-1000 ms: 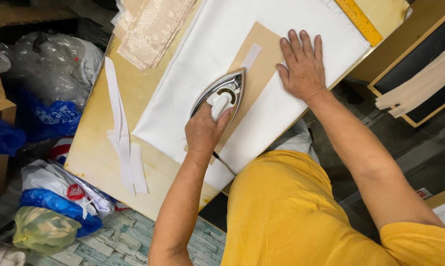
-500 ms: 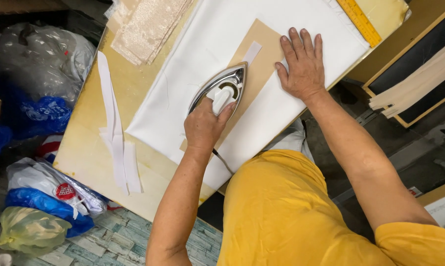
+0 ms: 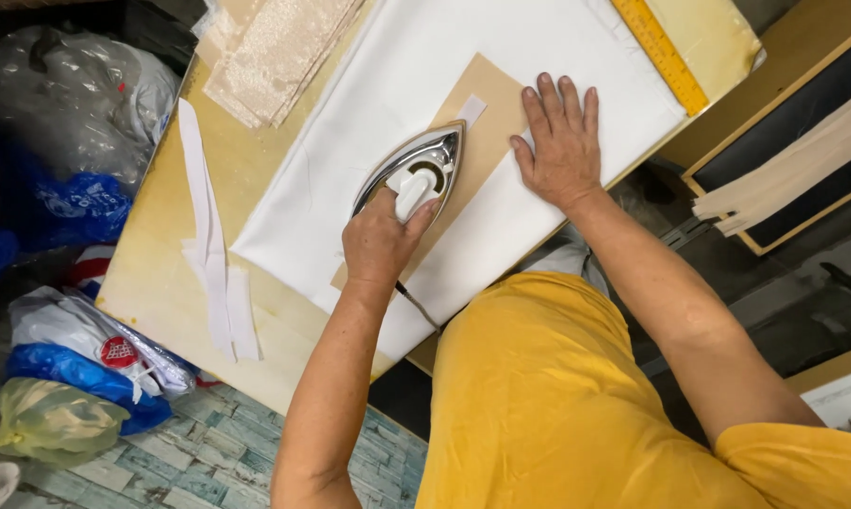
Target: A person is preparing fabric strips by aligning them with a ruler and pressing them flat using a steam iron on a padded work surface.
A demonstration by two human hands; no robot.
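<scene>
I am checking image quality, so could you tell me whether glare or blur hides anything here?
Head view: even, soft light; the iron in the left hand shows a bright sheen, yet its outline stays clear; the white cloth looks nearly washed out; the right hand is sharp; the edges bend slightly.

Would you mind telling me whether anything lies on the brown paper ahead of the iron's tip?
Yes. A small white strip lies on the brown paper just beyond the tip of the iron, which the left hand grips. The right hand presses flat at the paper's right edge, beside that path.
</scene>
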